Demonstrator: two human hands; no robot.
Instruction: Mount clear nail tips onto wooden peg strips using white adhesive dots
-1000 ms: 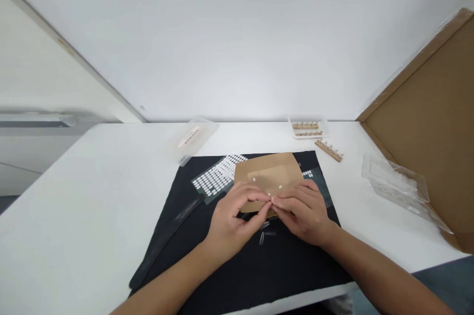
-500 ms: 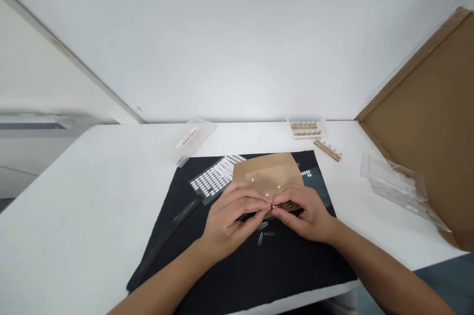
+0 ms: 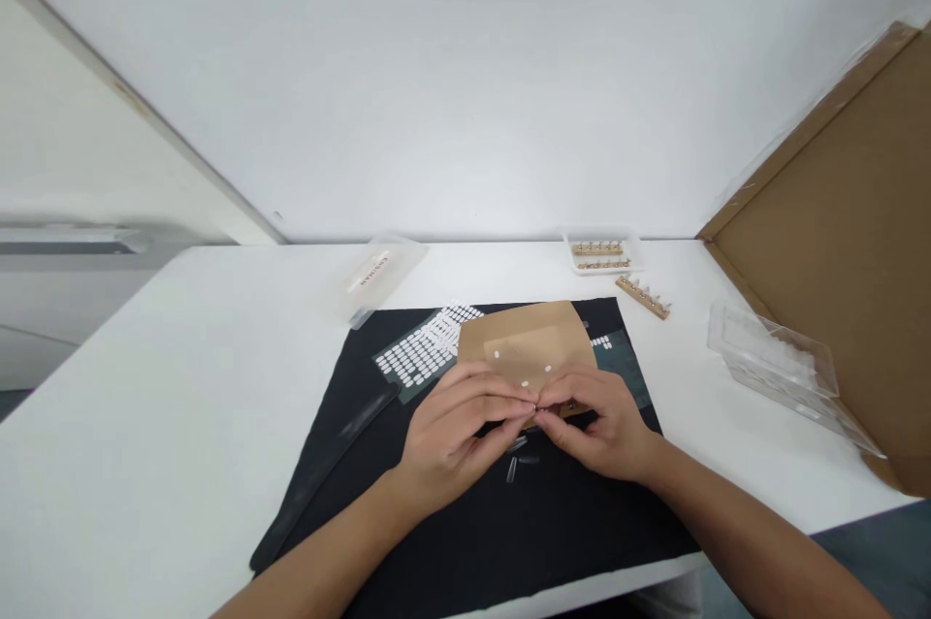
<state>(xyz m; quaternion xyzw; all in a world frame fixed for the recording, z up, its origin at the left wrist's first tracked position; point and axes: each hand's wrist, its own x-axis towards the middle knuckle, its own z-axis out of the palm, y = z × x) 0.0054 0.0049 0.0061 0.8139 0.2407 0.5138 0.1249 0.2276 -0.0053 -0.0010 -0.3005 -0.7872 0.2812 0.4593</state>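
Observation:
My left hand [image 3: 462, 430] and my right hand [image 3: 593, 415] meet over the black cloth, both closed in a pinch, thumb and index tips touching. What lies between the fingertips is tiny and mostly hidden. A wooden strip [image 3: 573, 406] with metal studs shows partly behind my right fingers. Just beyond my hands lies a brown paper sheet [image 3: 524, 323] with a few white oval stickers on it. Several clear false nail tips [image 3: 512, 470] rest on the black cloth [image 3: 538, 532] just below my fingers.
Sticker sheets [image 3: 418, 357] lie on the cloth's left. A frosted lid [image 3: 385, 272] and a white tray [image 3: 636, 265] of studded strips stand at the back. Another studded strip [image 3: 643, 297] lies beside the tray. A clear plastic box [image 3: 778, 357] is near the cardboard [image 3: 850, 260] at right.
My fingertips have drawn closer together, and the small shiny bit between them is now mostly covered. Everything else stays where it was.

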